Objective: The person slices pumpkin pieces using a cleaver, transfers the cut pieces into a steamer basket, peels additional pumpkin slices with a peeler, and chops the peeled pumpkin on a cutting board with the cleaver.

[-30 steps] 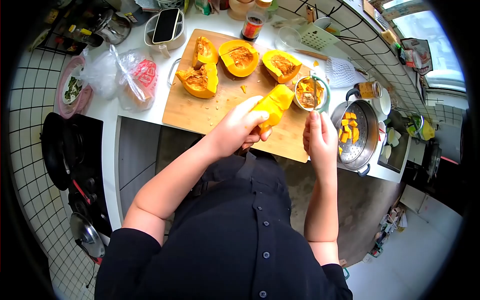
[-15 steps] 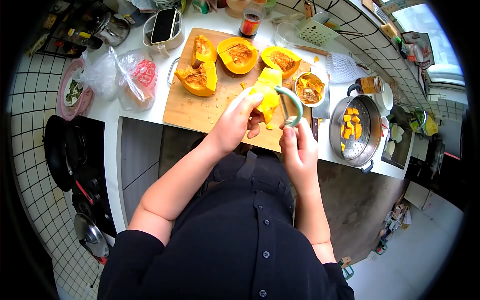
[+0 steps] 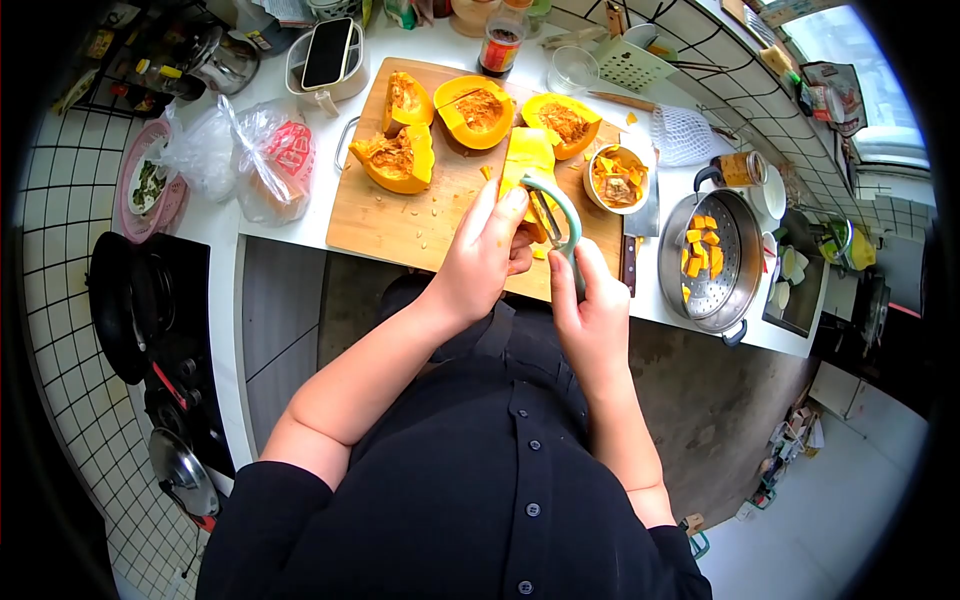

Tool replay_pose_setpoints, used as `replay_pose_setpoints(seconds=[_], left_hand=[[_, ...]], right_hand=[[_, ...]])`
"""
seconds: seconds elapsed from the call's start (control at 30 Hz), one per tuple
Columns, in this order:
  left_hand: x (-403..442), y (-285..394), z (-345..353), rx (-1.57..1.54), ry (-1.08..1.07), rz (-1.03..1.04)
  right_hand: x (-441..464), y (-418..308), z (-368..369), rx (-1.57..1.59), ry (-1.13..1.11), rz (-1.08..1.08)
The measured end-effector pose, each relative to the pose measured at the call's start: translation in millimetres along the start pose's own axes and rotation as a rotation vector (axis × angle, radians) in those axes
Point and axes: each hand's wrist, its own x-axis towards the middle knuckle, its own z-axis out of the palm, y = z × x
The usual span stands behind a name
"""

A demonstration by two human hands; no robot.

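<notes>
My left hand [image 3: 487,250] is closed around a yellow pumpkin piece [image 3: 530,150] above the near part of the cutting board [image 3: 365,220]. Pinched in my right hand [image 3: 592,300] is a pale green peeler [image 3: 570,215], its blade lying over the lower right side of that piece. Whether the blade bites into the flesh cannot be made out. Behind my hands, several seeded pumpkin wedges [image 3: 476,110] rest on the board. To the right stands a white bowl [image 3: 622,208] with peel and scraps inside. Pumpkin cubes [image 3: 704,245] lie in a steel steamer basket [image 3: 735,308].
A cleaver, its dark handle [image 3: 629,262] toward me, lies right of the board. Plastic bags [image 3: 275,160] and a container with a phone [image 3: 328,52] on it are at the left. A sauce bottle [image 3: 500,48] stands behind the board; a black pan [image 3: 122,300] is far left.
The peeler has moved left from beside the pumpkin piece to over it, with my right hand following. The piece has turned and shifted slightly in my left hand.
</notes>
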Motion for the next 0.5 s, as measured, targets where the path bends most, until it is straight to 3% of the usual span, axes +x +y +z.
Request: replay_pose_setpoints(seconds=[0.47, 0.5], left_hand=[[0, 4, 9, 0.009, 0.107, 0.110], [-3, 6, 5, 0.083, 0.127, 0.177]], right_hand=[[15, 8, 5, -0.216, 0.083, -0.193], [15, 23, 7, -0.253, 0.124, -0.053]])
